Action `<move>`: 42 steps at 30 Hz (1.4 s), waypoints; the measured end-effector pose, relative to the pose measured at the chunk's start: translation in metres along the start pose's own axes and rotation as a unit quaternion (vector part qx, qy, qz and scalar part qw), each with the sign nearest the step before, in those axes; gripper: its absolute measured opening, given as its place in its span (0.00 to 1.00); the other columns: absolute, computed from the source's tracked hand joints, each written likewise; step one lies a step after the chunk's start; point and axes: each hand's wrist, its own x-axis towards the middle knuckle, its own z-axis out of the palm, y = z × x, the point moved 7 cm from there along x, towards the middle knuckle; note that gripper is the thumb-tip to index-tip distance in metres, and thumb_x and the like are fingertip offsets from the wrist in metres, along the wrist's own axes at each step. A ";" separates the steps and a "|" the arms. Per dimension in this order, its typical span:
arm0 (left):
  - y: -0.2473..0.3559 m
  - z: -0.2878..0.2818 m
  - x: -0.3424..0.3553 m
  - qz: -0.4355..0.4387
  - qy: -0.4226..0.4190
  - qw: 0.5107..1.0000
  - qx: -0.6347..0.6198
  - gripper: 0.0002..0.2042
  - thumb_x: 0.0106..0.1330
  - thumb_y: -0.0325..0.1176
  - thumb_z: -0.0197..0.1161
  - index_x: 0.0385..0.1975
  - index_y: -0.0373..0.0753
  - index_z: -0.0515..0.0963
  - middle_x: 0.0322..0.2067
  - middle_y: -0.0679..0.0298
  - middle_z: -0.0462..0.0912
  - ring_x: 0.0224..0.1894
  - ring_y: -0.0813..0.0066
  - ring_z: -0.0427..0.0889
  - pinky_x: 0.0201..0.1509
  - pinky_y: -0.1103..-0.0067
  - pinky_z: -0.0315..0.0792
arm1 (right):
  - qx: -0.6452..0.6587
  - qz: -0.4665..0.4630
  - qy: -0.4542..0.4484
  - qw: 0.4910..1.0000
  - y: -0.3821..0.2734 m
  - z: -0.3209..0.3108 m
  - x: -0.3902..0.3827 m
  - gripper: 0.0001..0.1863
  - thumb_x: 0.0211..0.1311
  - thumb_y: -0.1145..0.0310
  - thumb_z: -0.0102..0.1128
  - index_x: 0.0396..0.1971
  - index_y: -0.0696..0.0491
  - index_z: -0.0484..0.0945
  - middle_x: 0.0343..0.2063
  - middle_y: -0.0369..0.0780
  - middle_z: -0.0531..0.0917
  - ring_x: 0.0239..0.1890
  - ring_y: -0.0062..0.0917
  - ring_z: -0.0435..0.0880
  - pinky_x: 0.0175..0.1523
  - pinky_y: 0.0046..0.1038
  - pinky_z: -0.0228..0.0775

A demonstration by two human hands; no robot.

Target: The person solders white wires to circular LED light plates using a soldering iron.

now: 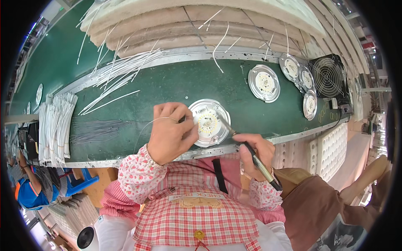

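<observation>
A round silver LED lamp board (208, 134) lies on the green bench right in front of me. My right hand (258, 154) is closed round a soldering iron (263, 168), and the iron's metal shaft slants over the right part of the board towards its upper edge. At the board's left edge, my left hand (172, 130) is closed with its fingers bent. A thin wire (143, 129) runs out of that hand and curves down past the wrist; whether it is solder or lead wire I cannot tell. The fingertips partly cover the board's left side.
Right of me lie another lamp board (264, 83) and several overlapping ones (289, 67) beside a black fan (328, 76). Bundled white wires (55, 127), loose white wires (113, 79) and dark wires (98, 130) lie left. Stacked pale foam sheets (201, 25) stand behind the metal rail. Another person's leg (363, 180) shows right.
</observation>
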 end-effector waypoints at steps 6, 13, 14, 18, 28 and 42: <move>0.002 0.012 0.006 0.015 -0.033 0.999 -0.015 0.05 0.45 0.28 0.69 0.16 0.40 0.79 0.32 0.66 0.75 0.43 0.64 0.74 0.50 0.67 0.63 | 0.015 -0.083 -0.057 0.995 -0.004 0.007 0.010 0.11 0.57 0.72 0.61 0.37 0.61 0.83 0.18 0.42 0.80 0.17 0.27 0.76 0.24 0.27 0.65; 0.001 0.017 0.008 0.027 -0.053 0.998 0.003 0.05 0.46 0.30 0.69 0.17 0.41 0.78 0.32 0.66 0.71 0.42 0.65 0.72 0.49 0.67 0.63 | -0.001 -0.088 -0.090 0.992 -0.008 0.010 0.014 0.09 0.53 0.79 0.61 0.35 0.58 0.84 0.23 0.42 0.84 0.18 0.31 0.79 0.25 0.30 0.70; 0.001 0.019 0.008 0.028 -0.061 0.998 0.006 0.05 0.46 0.31 0.69 0.17 0.41 0.78 0.31 0.66 0.70 0.41 0.65 0.71 0.48 0.67 0.62 | -0.002 -0.084 -0.088 0.992 -0.009 0.010 0.013 0.09 0.53 0.79 0.60 0.36 0.58 0.84 0.23 0.42 0.84 0.19 0.31 0.80 0.25 0.30 0.71; 0.001 0.022 0.010 0.039 -0.066 0.997 0.013 0.06 0.48 0.32 0.69 0.17 0.42 0.78 0.30 0.66 0.67 0.38 0.65 0.69 0.46 0.68 0.61 | 0.015 -0.061 -0.063 0.996 0.000 0.008 0.010 0.09 0.59 0.76 0.57 0.38 0.60 0.83 0.21 0.42 0.84 0.20 0.25 0.82 0.26 0.26 0.71; 0.001 0.027 0.012 0.051 -0.069 0.996 0.036 0.06 0.49 0.32 0.69 0.20 0.41 0.78 0.31 0.65 0.70 0.37 0.65 0.70 0.44 0.69 0.62 | 0.147 0.107 -0.118 0.976 0.029 0.006 0.012 0.12 0.68 0.70 0.54 0.42 0.63 0.80 0.22 0.40 0.83 0.20 0.18 0.81 0.27 0.22 0.72; 0.010 0.013 -0.018 0.122 -0.088 0.979 0.138 0.28 0.53 0.26 0.62 0.60 0.39 0.75 0.47 0.60 0.77 0.52 0.64 0.76 0.53 0.70 0.70 | 0.209 0.158 0.009 0.965 0.036 0.004 -0.011 0.13 0.70 0.67 0.54 0.42 0.62 0.82 0.28 0.41 0.84 0.26 0.20 0.84 0.29 0.22 0.73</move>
